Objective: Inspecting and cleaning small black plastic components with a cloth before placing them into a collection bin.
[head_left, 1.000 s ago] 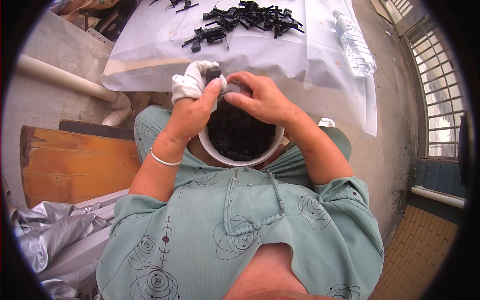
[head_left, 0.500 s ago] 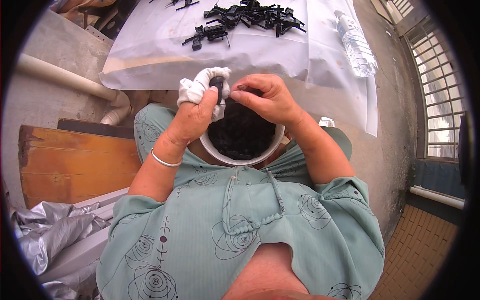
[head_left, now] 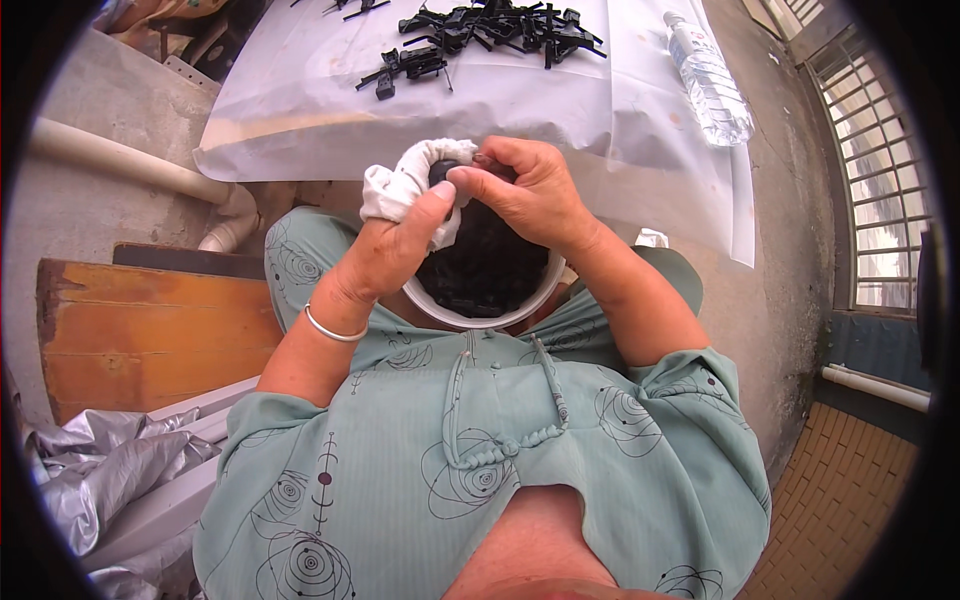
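One black part [head_left: 440, 172]: between your left thumb and the white cloth [head_left: 392, 194] over those fingers, above the tub [head_left: 482, 323].
Left hand [head_left: 398, 232]: holding it.
Right hand [head_left: 538, 196]: thumb at the part; you can't tell its fingers' grip.

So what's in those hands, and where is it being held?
A small black part, held in the left hand between thumb and white cloth. The right hand partly covers it, so which end is gripped can't be told.
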### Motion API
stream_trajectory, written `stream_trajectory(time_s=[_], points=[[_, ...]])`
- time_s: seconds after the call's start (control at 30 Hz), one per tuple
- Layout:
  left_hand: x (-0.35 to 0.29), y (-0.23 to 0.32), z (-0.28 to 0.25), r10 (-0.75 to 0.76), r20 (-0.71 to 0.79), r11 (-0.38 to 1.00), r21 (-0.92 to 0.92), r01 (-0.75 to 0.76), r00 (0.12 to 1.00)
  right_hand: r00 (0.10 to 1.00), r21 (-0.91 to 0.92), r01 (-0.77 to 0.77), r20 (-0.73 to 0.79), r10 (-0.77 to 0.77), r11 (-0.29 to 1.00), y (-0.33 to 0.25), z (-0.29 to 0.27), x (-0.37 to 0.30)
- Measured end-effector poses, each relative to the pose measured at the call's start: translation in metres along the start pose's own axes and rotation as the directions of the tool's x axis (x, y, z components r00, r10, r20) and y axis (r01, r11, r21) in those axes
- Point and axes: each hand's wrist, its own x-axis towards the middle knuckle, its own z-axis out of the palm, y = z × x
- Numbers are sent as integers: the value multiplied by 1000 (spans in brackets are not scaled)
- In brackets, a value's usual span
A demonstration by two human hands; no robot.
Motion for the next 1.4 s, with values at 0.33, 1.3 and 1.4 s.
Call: stream_trajectory(time_s=[0.33,1.3,1.4], points=[[5,-4,-1,-5,-146,976,213,37,989,983,-197,134,148,-106,971,8,2,-1],[-18,-179,-29,-561,125,81,992,-96,818,927,-618,0,295,233,786,42,-2,1],[-19,-151,-25,-496,116,285,958,35,860,931,-608,22,301,205,793,41,-6,0]])
